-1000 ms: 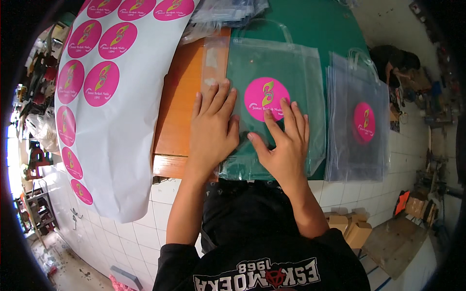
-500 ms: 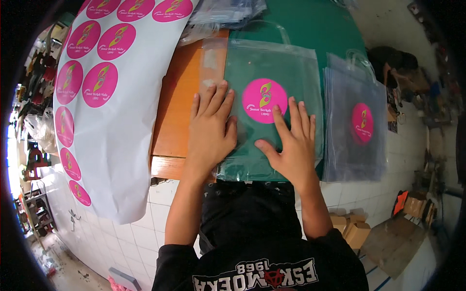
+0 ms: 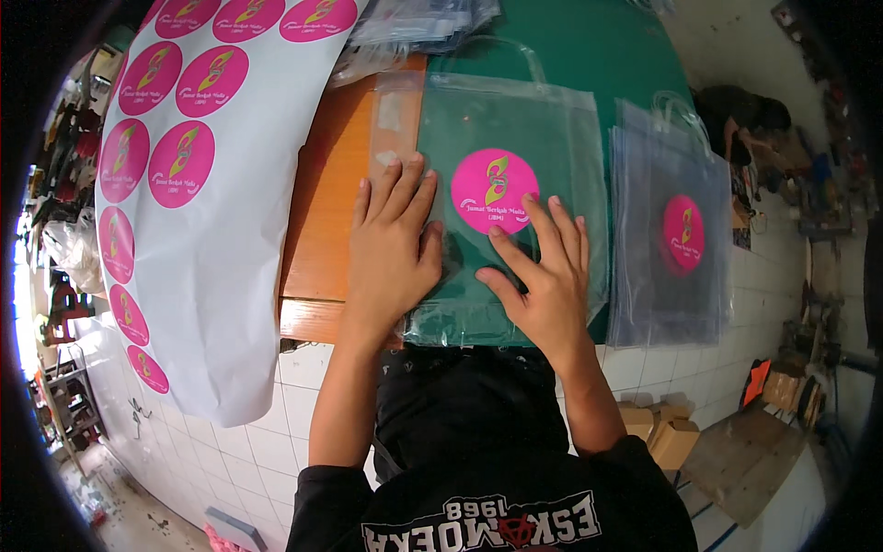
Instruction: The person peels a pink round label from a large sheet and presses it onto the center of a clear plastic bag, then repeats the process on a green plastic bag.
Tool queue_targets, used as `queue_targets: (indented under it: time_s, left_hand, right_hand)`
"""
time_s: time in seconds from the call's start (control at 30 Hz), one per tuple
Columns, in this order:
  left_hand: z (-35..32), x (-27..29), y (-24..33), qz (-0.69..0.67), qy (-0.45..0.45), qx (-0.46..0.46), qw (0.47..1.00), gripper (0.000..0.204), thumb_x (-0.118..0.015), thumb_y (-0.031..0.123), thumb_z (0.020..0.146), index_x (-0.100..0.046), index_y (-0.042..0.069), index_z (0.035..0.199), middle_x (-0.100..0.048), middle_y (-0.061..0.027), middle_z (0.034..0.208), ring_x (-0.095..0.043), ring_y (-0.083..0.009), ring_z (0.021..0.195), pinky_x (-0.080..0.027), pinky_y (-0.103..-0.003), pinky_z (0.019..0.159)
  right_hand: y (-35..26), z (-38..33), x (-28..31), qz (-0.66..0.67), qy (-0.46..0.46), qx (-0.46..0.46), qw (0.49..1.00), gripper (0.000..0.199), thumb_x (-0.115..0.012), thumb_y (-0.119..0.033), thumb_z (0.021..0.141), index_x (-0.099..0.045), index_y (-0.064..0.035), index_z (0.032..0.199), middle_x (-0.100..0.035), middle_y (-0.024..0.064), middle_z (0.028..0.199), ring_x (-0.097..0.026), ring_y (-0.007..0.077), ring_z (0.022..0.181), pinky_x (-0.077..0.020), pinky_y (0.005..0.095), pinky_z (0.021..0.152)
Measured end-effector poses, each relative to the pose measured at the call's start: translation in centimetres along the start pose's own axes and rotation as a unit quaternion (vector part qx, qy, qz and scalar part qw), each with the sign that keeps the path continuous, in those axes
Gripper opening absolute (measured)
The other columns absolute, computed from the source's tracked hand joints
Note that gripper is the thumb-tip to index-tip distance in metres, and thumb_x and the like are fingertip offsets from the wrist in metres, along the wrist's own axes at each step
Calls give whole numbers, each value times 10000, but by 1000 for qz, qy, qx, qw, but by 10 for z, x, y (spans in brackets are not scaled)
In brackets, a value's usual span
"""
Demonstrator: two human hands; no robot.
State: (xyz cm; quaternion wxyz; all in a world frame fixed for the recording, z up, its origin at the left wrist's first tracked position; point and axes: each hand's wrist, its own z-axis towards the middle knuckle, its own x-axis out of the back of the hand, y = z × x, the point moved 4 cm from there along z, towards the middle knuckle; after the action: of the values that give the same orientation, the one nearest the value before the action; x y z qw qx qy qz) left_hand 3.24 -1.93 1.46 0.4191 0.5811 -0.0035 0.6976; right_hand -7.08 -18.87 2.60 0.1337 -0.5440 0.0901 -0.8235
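Note:
A clear plastic bag (image 3: 561,120) with a loop handle lies flat in front of me. On its middle is a round pink sticker (image 3: 478,175) with a green and yellow emblem. My left hand (image 3: 395,235) rests flat on the bag's left part, fingers stretched out. My right hand (image 3: 549,276) is open with spread fingers, its index fingertip at the sticker's lower edge and another finger at its right edge. Neither hand holds anything.
A white sheet of pink round stickers (image 3: 239,230) hangs over the table's left edge. Stacked clear bags (image 3: 644,294), the top one stickered, lie at right. More plastic bags (image 3: 414,28) are at the back, on the green and orange table (image 3: 317,230). A person (image 3: 750,115) is at far right.
My right index fingertip has slid from the sticker's right side down to its lower edge. My left hand stays in place on the bag. The view has shifted slightly.

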Motion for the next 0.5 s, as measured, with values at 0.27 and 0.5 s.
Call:
queue_targets:
  time_s: [0.27, 0.5]
  left_hand:
    - [0, 0, 0, 4, -4, -4, 1000, 541, -624, 133, 897, -611, 6, 1422, -511, -161, 1578, -416, -383, 1498, -250, -565, 1254]
    - [0, 0, 0, 2, -5, -1, 1000, 537, -620, 134, 899, -610, 5, 1420, -512, -163, 1576, -413, -386, 1499, -251, -568, 1251]
  right_hand:
    - [0, 1, 4, 39, 21, -16, 999, 454, -821, -438, 842, -790, -143, 1185, -552, 181, 1484, -443, 432, 1427, -299, 668, 1166]
    - [2, -2, 4, 44, 27, -3, 999, 462, -842, -397, 823, -776, -107, 1175, -565, 187, 1444, -456, 431, 1408, -313, 650, 1164]
